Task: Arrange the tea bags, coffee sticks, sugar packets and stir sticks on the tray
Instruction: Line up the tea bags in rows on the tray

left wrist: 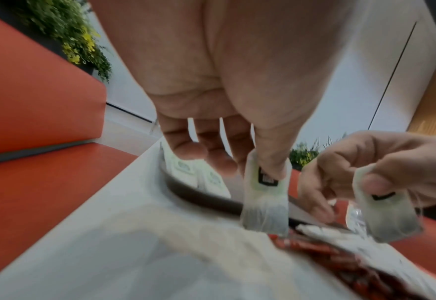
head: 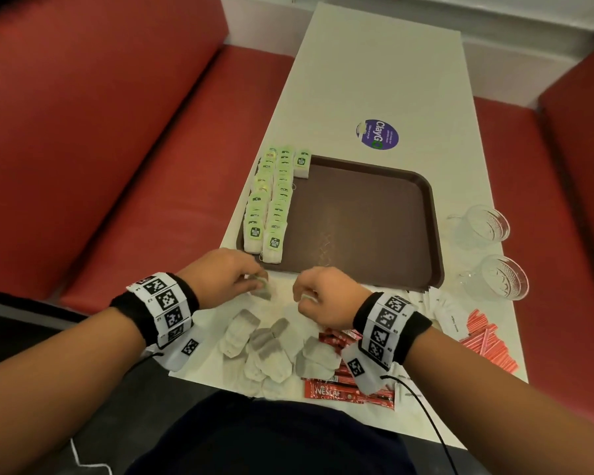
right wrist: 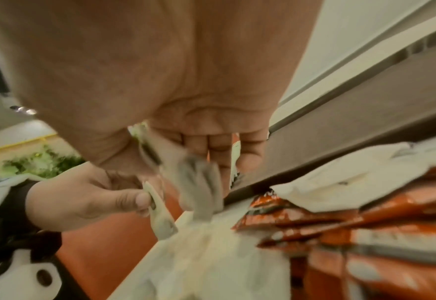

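Brown plastic tray (head: 374, 214) on a white desk (head: 374, 80), where two overlapping rows of green-tagged tea bags (head: 271, 200) already line its left side and the rest of its floor is bare. Just short of the tray's near edge, the left hand (head: 225, 275) pinches one tea bag (left wrist: 264, 201) by its tag end between thumb and forefinger, the pouch hanging free below; the right hand (head: 323, 296) has a second tea bag (left wrist: 386, 213) in the same thumb-and-finger grip, its other fingers curled. More loose tea bags (head: 271, 347) lie in a heap on the desk under the wrists, partly over red Nescafé coffee sticks (head: 347, 389); white sugar packets (head: 450, 313) and a pile of red stir sticks (head: 487, 341) sit to the right, near two clear glass cups (head: 487, 248). Only tea bags are on the tray so far. The bags look very light, limp and thin-walled, so a gentle pinch at the stiffer tag end seems the sound hold; squeezing the pouch could tear the paper, and trailing strings may snag neighbours. The coffee sticks look smooth and likely slippery, best taken across the middle.
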